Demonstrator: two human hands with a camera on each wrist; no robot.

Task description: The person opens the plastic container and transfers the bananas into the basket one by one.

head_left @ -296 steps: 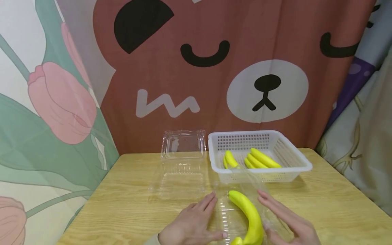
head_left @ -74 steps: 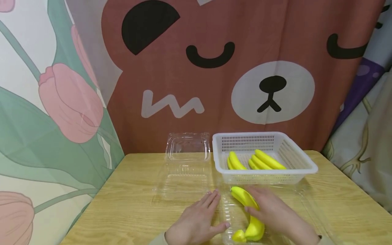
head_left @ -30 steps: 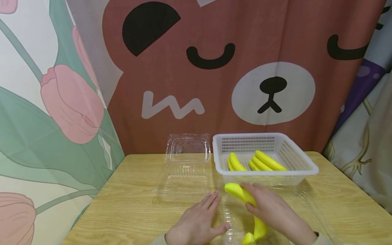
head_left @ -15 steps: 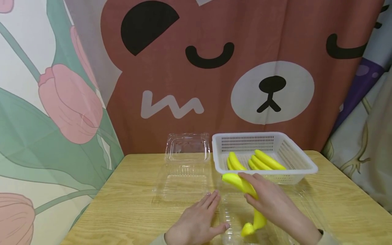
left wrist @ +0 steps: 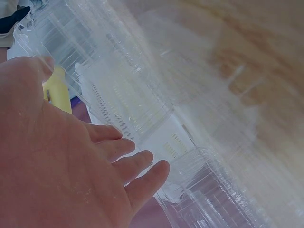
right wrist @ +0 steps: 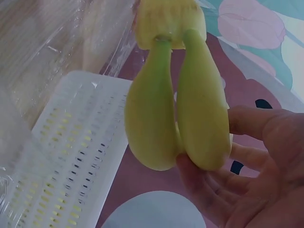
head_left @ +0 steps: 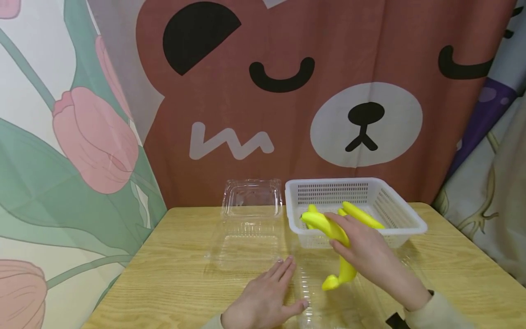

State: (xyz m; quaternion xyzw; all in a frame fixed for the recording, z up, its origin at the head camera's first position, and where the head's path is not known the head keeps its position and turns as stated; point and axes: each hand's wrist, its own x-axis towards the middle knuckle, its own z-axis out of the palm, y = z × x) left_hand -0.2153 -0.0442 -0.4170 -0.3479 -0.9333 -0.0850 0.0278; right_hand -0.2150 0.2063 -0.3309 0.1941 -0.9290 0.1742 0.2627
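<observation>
My right hand [head_left: 367,246] grips a bunch of bananas [right wrist: 202,104], yellow with greenish necks, at least two joined at the stem. The bunch hangs above the near clear plastic clamshell box [head_left: 324,306], its upper end in front of the white basket [head_left: 357,232]. Along the left edge of that box lies my left hand [head_left: 263,294], fingers straight and thumb at the ridged edge. In the left wrist view the left hand [left wrist: 71,147] holds nothing, palm toward the clear plastic. More bananas [head_left: 363,215] lie in the basket, partly hidden by my right hand and the bunch.
A second clear clamshell box [head_left: 248,251] stands farther back on the left, its lid raised. Both boxes rest on a wooden table [head_left: 164,283]. Behind the table hangs a curtain [head_left: 287,119] with a bear print.
Earlier my right hand was at the near box's right side, with the bananas in it. It then took hold of the bunch and lifted it toward the basket. My left hand stayed put lately.
</observation>
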